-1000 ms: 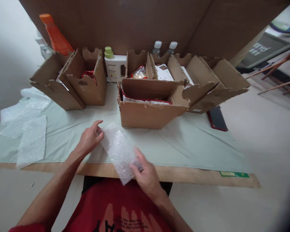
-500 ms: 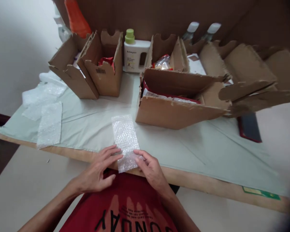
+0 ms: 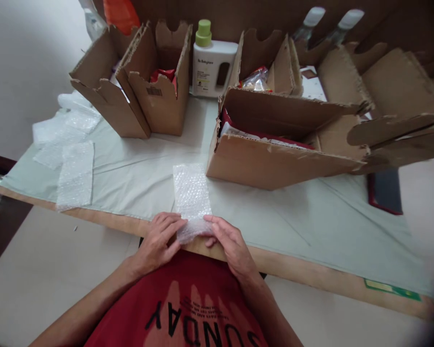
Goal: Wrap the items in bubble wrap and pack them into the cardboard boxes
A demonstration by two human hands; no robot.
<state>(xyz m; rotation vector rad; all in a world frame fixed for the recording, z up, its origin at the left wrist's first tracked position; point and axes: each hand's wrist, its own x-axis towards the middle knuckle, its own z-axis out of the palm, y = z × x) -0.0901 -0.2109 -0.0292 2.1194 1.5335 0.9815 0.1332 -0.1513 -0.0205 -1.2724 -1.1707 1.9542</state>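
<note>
A clear bubble wrap bag (image 3: 192, 193) lies flat at the front edge of the table, its near end bent over the edge. My left hand (image 3: 158, 241) grips its left side near the bottom, with the thumb by the lower corner. On the opposite side my right hand (image 3: 231, 243) pinches the wrap, thumb and forefinger on top and other fingertips showing beneath the near end. Whether anything lies inside the wrap cannot be made out.
More bubble wrap pieces (image 3: 75, 173) lie at the table's left. Cardboard bins (image 3: 271, 161) stand along the back and right, around a white bottle with a green cap (image 3: 208, 70). A dark flat object (image 3: 385, 190) lies by the right-hand bins.
My left thumb has come in to the wrap's lower corner, and my right fingers have slid under its near end. That end is now bent. The view has shifted slightly.
</note>
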